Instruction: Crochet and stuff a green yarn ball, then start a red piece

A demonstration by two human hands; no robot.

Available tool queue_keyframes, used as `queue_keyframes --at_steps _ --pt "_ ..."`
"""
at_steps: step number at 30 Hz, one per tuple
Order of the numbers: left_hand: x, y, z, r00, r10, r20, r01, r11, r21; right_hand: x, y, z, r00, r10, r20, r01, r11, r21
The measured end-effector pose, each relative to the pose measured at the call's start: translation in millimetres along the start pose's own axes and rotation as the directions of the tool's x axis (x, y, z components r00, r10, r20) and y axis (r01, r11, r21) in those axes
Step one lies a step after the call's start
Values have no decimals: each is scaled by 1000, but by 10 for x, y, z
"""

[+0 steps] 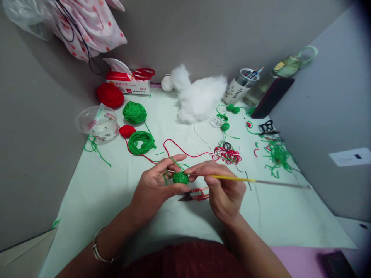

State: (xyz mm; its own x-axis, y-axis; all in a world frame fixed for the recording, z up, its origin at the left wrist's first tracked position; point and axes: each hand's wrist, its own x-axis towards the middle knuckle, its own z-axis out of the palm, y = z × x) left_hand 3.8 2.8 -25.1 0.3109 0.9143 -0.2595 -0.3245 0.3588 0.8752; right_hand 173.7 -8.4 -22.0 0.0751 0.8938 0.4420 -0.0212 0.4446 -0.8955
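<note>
My left hand (158, 179) pinches a small cup-shaped piece of green crochet (180, 178) between thumb and fingers. A strand of green yarn runs up from the piece over the raised left forefinger. In my right hand (224, 189) is a crochet hook (234, 178) with a yellow middle and metal ends, held like a pencil. Its left tip meets the upper edge of the green piece; whether it is inside a stitch I cannot tell. Orange-handled thread snips (198, 194) with dark blades lie on the table just below, partly hidden by my right hand.
Green yarn bundles (134, 112), a red yarn ball (110, 95) and a clear plastic bowl (101, 125) sit at left. White stuffing (199, 98) lies at the back. Tangled red yarn (227, 153), green scraps (278, 156), a pen cup (240, 87), a bottle and a phone are at right.
</note>
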Motion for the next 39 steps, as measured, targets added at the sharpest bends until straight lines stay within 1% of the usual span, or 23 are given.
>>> queue_keyframes --at_steps 2,4,6,9,12,17,23,26,29,32,36,39 --pt "-9 0 13 1000 -13 18 13 1000 4 23 14 -13 988 153 -5 -151 981 125" --pt "-15 -1 16 1000 -9 28 9 1000 20 57 36 -27 962 274 6 -267 932 245" --pt "-15 -4 6 1000 4 26 -5 1000 28 89 55 -34 939 342 19 -333 896 292" --pt "-6 -10 -23 999 46 26 -47 998 31 116 68 -36 925 378 38 -372 881 293" --pt "0 -17 -47 996 81 31 -83 995 48 121 65 -45 922 381 63 -382 877 292" --pt "-6 -14 -56 995 94 38 -97 992 77 124 52 -73 922 380 79 -386 876 289" --pt "-17 6 -65 996 83 36 -86 989 118 90 55 -113 947 304 109 -322 899 296" --pt "-18 2 -74 996 78 47 -83 988 129 64 47 -141 956 273 107 -292 927 236" --pt "-17 -4 -81 995 89 49 -95 986 137 53 32 -161 971 211 110 -227 960 163" --pt "-15 3 -77 994 92 62 -100 985 138 54 24 -169 980 153 129 -173 971 165" --pt "-17 22 -69 994 90 68 -100 982 162 53 21 -163 980 136 143 -164 966 201" --pt "-25 26 -79 994 92 63 -102 975 199 49 9 -155 982 119 146 -139 981 135"
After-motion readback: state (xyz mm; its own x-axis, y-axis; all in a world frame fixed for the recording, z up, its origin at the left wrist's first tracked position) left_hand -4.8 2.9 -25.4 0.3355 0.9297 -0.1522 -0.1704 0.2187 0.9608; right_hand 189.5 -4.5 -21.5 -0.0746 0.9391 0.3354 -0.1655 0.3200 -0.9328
